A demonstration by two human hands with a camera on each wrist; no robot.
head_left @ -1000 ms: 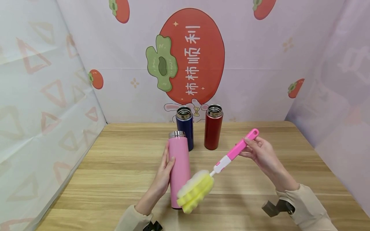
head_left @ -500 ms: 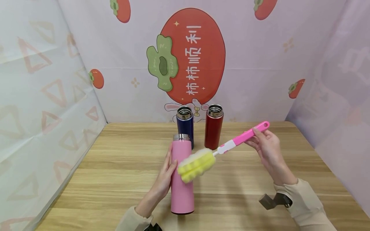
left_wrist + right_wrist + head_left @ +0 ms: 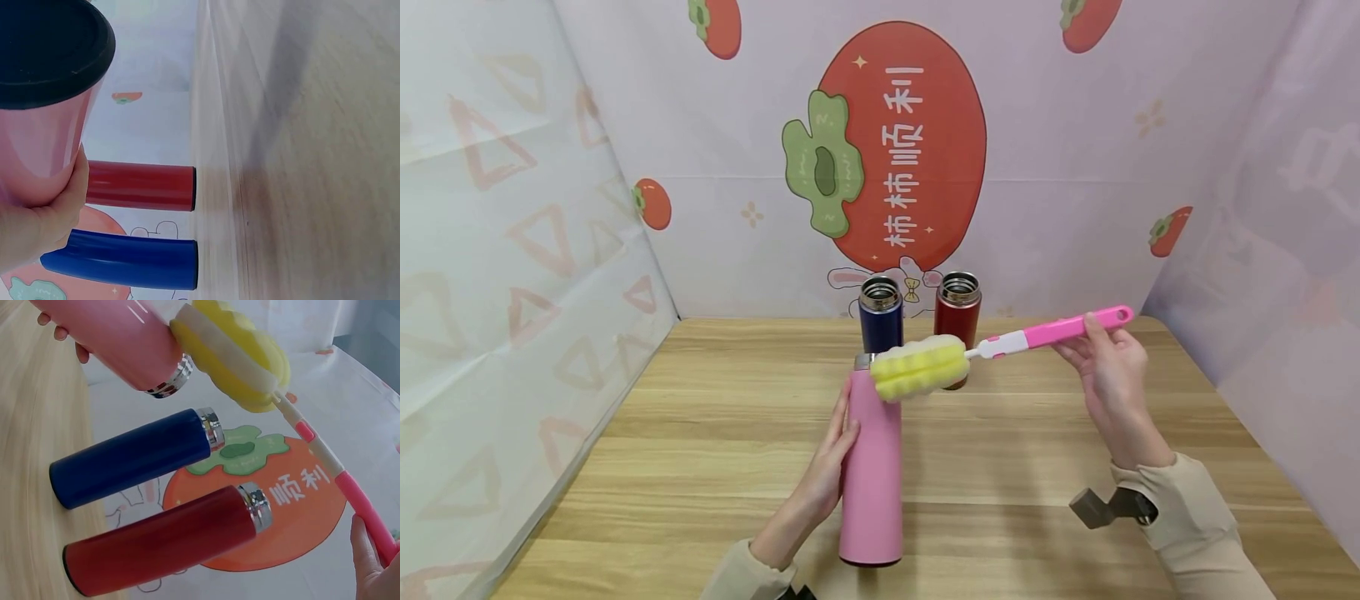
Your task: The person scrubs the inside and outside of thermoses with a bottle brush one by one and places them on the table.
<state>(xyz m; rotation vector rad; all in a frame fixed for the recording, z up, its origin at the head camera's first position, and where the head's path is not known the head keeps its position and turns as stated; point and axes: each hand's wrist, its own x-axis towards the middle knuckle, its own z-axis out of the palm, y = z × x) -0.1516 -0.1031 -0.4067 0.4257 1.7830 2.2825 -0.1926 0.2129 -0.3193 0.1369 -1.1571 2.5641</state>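
Observation:
My left hand (image 3: 823,462) grips a pink vacuum flask (image 3: 872,475) by its side, holding it above the table with its steel neck away from me. The flask's black base (image 3: 53,53) shows large in the left wrist view. Between thumb and fingers, my right hand (image 3: 1116,387) pinches the pink handle (image 3: 1071,328) of a bottle brush. Its yellow-and-white sponge head (image 3: 921,367) points left and overlaps the flask's neck in the head view, hiding much of it. From the right wrist, the sponge appears right alongside the shoulder of the pink flask.
Behind the pink flask, a blue flask (image 3: 882,323) and a red flask (image 3: 957,317) stand upright and uncapped on the wooden table (image 3: 715,433). A printed cloth backdrop (image 3: 1060,158) rises at the table's far edge, with cloth walls on both sides.
My right hand has moved up and right, raising the brush and swinging its sponge from the flask's base to its neck. The pink flask has shifted slightly toward me.

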